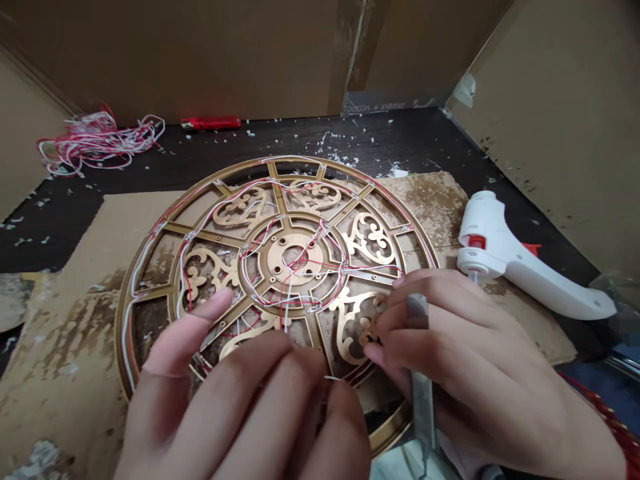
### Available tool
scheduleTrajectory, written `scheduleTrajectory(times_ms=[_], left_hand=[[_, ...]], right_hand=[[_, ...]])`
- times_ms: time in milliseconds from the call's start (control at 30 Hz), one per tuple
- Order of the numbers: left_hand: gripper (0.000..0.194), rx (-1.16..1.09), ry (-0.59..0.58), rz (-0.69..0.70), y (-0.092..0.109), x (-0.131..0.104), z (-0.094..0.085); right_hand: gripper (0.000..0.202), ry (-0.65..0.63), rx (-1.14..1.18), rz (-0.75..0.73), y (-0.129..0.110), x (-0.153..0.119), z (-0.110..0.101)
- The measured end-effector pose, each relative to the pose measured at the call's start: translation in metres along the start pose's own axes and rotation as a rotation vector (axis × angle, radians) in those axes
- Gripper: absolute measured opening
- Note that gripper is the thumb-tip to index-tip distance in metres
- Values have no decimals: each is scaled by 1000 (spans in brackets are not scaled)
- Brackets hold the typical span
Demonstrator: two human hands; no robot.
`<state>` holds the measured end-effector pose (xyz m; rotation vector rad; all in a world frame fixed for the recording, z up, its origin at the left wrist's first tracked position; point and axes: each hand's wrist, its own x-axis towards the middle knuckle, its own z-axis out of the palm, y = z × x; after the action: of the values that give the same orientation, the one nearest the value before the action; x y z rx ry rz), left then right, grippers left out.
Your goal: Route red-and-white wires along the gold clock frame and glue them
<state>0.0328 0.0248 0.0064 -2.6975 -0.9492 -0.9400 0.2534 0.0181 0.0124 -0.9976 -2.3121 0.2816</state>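
The round gold frame [274, 255] lay mid-scene on cardboard [125, 227], its wires [285, 300] best kept slack-free and flat. Over its near side the left hand [250, 400] bunched, the right hand [465, 360] curled at right; I couldn't tell what either pinched. Far right sat a glue gun [540, 273].

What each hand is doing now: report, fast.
Left hand: fingers curled over the round gold openwork metal frame, one raised; grip hidden.
Right hand: fingers bent at the frame's right side; grip can't be told.
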Motion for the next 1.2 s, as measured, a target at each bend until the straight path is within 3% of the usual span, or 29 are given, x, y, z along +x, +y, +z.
scheduleTrajectory(times_ms=[133, 400, 500, 600, 900, 1200], left_hand=[[13, 18, -57, -36, 0, -6, -4], [10, -19, 14, -109, 5, -6, 1], [15, 7, -47, -51, 5, -6, 3], [17, 24, -78, -93, 6, -7, 6], [16, -2, 14, -194, 15, -5, 12], [9, 47, -37, -155, 13, -9, 8]], right_hand=[[15, -5, -9, 3, 0, -1, 0], [13, -12, -5, 8, -1, -4, 0], [13, -20, -17, 10, 0, -3, 1], [13, -22, -30, 16, 1, -1, 1], [16, -21, -14, 11, 0, -2, 0], [19, -27, -3, 22, 1, -2, -1]])
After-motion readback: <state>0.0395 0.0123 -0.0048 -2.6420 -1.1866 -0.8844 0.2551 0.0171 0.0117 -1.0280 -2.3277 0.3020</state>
